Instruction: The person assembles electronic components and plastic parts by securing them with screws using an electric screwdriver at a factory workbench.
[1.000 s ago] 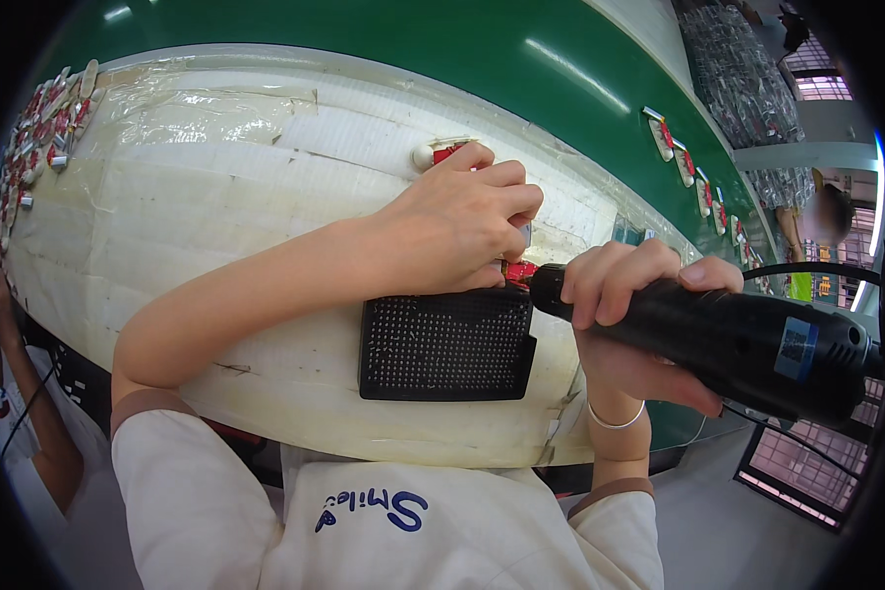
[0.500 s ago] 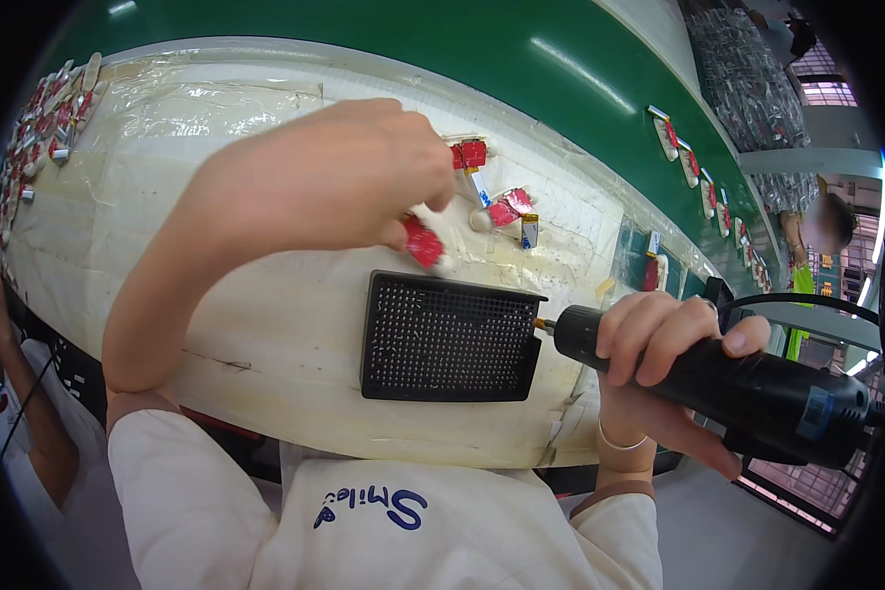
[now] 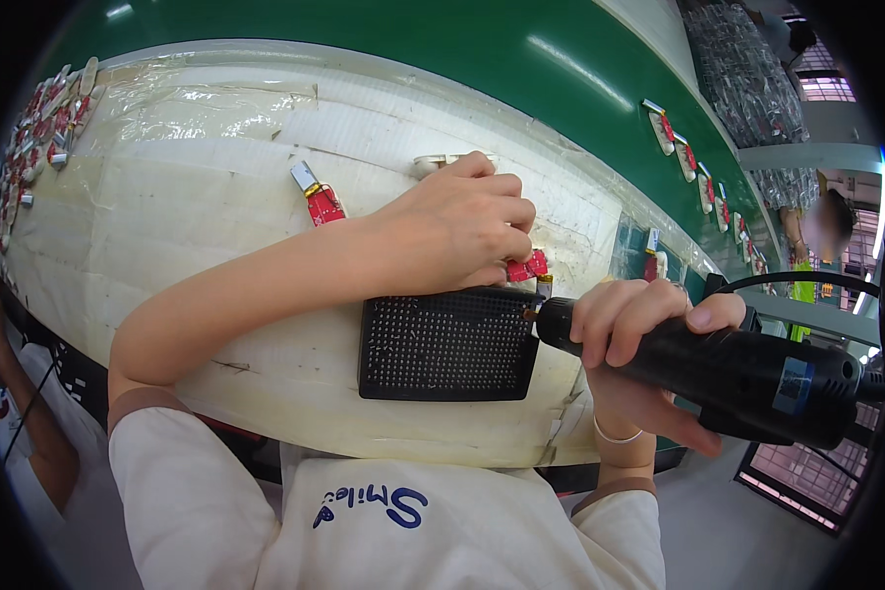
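Observation:
My right hand [image 3: 634, 344] is wrapped round a black electric screwdriver [image 3: 728, 379], its bit pointing left over the upper right corner of a black tray [image 3: 447, 396]. The tray holds many small screws in rows. Just beyond the tray's far edge, my left hand [image 3: 462, 226] has its fingers bent down on a red circuit board [image 3: 528, 266]; a small silver and gold part hangs from the board near the bit. The hand hides some of what lies under it. To its left lies another red circuit board [image 3: 325, 206] with a silver end. A pale shell [image 3: 433, 163] shows behind the hand.
A pile of similar red and white pieces [image 3: 54, 138] lies at the far left of the taped work surface [image 3: 197, 177]. More pieces [image 3: 685, 157] stand in a line on the green belt [image 3: 560, 79]. Other people are at the left and right edges.
My left hand has moved right, from above the tray's left part to the board near the bit. The red board by the left forearm now shows. The screwdriver has shifted slightly left.

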